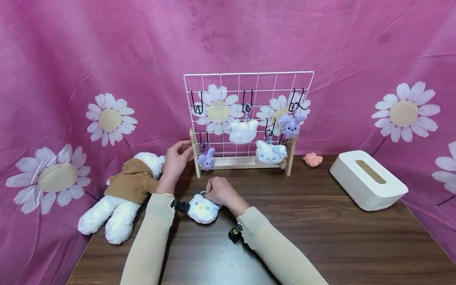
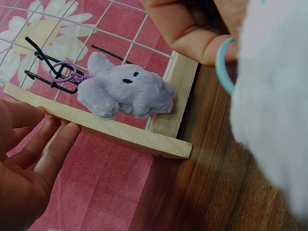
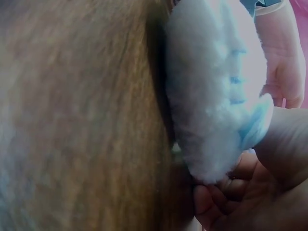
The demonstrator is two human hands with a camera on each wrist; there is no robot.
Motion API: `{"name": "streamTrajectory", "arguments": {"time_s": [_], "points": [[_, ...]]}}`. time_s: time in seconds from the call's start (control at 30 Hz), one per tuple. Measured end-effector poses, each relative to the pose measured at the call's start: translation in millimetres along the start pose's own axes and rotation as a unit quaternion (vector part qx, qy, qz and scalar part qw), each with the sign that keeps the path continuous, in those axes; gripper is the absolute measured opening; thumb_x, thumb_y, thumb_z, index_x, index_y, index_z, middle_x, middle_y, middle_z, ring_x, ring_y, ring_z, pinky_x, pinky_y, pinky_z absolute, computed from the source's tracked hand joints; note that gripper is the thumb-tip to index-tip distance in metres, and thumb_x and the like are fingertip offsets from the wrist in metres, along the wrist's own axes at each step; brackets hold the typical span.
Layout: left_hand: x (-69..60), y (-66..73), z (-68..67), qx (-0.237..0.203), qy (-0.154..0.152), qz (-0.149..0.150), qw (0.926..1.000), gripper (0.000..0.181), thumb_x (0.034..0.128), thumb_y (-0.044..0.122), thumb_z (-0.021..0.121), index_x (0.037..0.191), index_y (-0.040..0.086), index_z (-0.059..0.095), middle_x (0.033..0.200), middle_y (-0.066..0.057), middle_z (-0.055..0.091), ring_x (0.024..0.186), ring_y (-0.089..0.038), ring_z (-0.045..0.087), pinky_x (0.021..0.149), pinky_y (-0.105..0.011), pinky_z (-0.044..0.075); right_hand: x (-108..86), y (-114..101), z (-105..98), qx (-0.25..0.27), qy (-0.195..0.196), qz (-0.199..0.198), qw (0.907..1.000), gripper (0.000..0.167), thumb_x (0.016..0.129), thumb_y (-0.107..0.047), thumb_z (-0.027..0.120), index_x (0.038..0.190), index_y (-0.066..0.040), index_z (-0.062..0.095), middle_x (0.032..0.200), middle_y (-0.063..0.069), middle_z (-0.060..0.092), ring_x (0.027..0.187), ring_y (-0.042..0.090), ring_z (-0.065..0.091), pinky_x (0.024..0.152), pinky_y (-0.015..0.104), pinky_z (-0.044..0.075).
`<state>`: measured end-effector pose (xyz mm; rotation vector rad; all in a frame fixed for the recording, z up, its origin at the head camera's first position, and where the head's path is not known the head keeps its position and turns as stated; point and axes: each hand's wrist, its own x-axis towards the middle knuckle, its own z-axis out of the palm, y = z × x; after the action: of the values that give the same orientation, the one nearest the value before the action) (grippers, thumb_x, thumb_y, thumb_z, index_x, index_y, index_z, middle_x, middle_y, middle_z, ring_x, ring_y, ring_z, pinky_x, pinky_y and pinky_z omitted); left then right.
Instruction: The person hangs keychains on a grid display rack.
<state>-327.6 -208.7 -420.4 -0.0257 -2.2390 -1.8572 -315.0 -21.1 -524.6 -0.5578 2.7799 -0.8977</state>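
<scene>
My right hand (image 1: 222, 192) holds a white cat plush keychain (image 1: 204, 209) by its top, just above the table. The keychain's light teal ring (image 2: 224, 67) shows beside the right fingers in the left wrist view. Its fluffy white body, with a blue bow and blue whisker stitches, fills the middle of the right wrist view. My left hand (image 1: 177, 160) touches the left wooden post (image 2: 110, 126) of a white wire grid rack (image 1: 249, 74), fingers fairly straight. Close to that post, a purple bunny plush keychain (image 1: 206, 159) hangs from a black hook.
Two white plush keychains, one at mid-grid (image 1: 244, 132) and one lower (image 1: 270, 152), hang on hooks, as does another purple bunny (image 1: 291, 126). A teddy bear (image 1: 133, 180) lies at left. Right of the rack are a pink fluffy item (image 1: 313, 159) and a white tissue box (image 1: 367, 180).
</scene>
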Motion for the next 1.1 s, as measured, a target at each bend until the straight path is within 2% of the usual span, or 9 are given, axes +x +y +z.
{"name": "streamTrajectory", "arguments": {"time_s": [0.13, 0.2, 0.27, 0.43, 0.5, 0.6, 0.87, 1.1], "points": [[0.2, -0.1, -2.1, -0.001, 0.0, 0.005, 1.0, 0.034, 0.1128, 0.007, 0.066, 0.145, -0.004, 0.07, 0.135, -0.032, 0.071, 0.105, -0.023, 0.08, 0.092, -0.024, 0.072, -4.4, -1.1, -3.6, 0.012, 0.022, -0.035, 0.9991, 0.024, 0.093, -0.024, 0.086, 0.073, -0.027, 0.074, 0.075, -0.013, 0.069, 0.073, 0.007, 0.061, 0.065, 0.02, 0.053], [0.3, 0.0, -3.3, -0.001, 0.0, 0.006, 1.0, 0.034, 0.1128, 0.007, 0.066, 0.144, -0.004, 0.07, 0.136, -0.032, 0.071, 0.107, -0.026, 0.08, 0.093, -0.025, 0.072, -8.6, -0.8, -5.6, 0.019, 0.038, -0.058, 0.9974, 0.018, 0.095, -0.023, 0.084, 0.079, -0.027, 0.078, 0.076, -0.013, 0.071, 0.072, 0.006, 0.061, 0.063, 0.02, 0.052], [0.2, 0.1, -4.3, -0.002, 0.001, 0.006, 1.0, 0.034, 0.1128, 0.007, 0.066, 0.144, -0.005, 0.07, 0.136, -0.033, 0.071, 0.109, -0.029, 0.079, 0.094, -0.026, 0.072, -20.5, -10.7, -18.8, 0.046, 0.039, -0.063, 0.9962, 0.014, 0.099, -0.019, 0.08, 0.085, -0.022, 0.082, 0.077, -0.01, 0.073, 0.072, 0.007, 0.063, 0.063, 0.022, 0.055], [-1.0, 2.2, -4.9, -0.001, 0.004, 0.004, 1.0, 0.033, 0.1129, 0.007, 0.066, 0.144, -0.005, 0.07, 0.136, -0.033, 0.072, 0.108, -0.027, 0.079, 0.099, -0.035, 0.072, -50.9, -40.7, -56.5, 0.106, 0.047, -0.034, 0.9927, 0.01, 0.106, -0.015, 0.076, 0.099, -0.013, 0.083, 0.088, 0.0, 0.077, 0.077, 0.012, 0.065, 0.067, 0.024, 0.058], [-1.9, 3.6, -4.3, 0.001, 0.003, 0.003, 1.0, 0.033, 0.113, 0.007, 0.066, 0.144, -0.004, 0.07, 0.135, -0.032, 0.072, 0.106, -0.025, 0.079, 0.102, -0.042, 0.071, -55.9, -45.8, -63.0, 0.112, 0.056, -0.029, 0.9917, 0.01, 0.108, -0.016, 0.076, 0.101, -0.014, 0.083, 0.09, 0.001, 0.077, 0.079, 0.012, 0.065, 0.068, 0.023, 0.057], [-3.2, 5.5, -3.4, 0.005, 0.002, 0.003, 1.0, 0.033, 0.1131, 0.008, 0.066, 0.144, -0.003, 0.07, 0.133, -0.03, 0.072, 0.105, -0.025, 0.079, 0.104, -0.046, 0.071, -60.1, -51.8, -68.8, 0.116, 0.067, -0.032, 0.9905, 0.009, 0.108, -0.019, 0.077, 0.102, -0.015, 0.083, 0.093, 0.001, 0.077, 0.081, 0.011, 0.064, 0.07, 0.023, 0.056], [-4.2, 3.9, -1.8, 0.011, -0.001, 0.007, 0.9999, 0.032, 0.1139, 0.008, 0.065, 0.144, -0.003, 0.07, 0.132, -0.03, 0.072, 0.115, -0.038, 0.079, 0.096, -0.03, 0.073, -64.7, -69.9, -84.8, 0.117, 0.096, -0.08, 0.9853, 0.008, 0.107, -0.02, 0.078, 0.103, -0.016, 0.083, 0.094, 0.0, 0.079, 0.081, 0.01, 0.064, 0.071, 0.024, 0.058], [-4.2, 2.3, 0.9, 0.026, 0.002, 0.021, 0.9994, 0.032, 0.1131, 0.008, 0.066, 0.143, -0.003, 0.071, 0.131, -0.033, 0.074, 0.118, -0.048, 0.078, 0.101, -0.046, 0.072, -60.2, -82.2, -103.3, 0.116, 0.118, -0.103, 0.9807, 0.008, 0.107, -0.02, 0.078, 0.104, -0.014, 0.083, 0.098, 0.002, 0.08, 0.087, 0.013, 0.065, 0.076, 0.025, 0.057]]}}
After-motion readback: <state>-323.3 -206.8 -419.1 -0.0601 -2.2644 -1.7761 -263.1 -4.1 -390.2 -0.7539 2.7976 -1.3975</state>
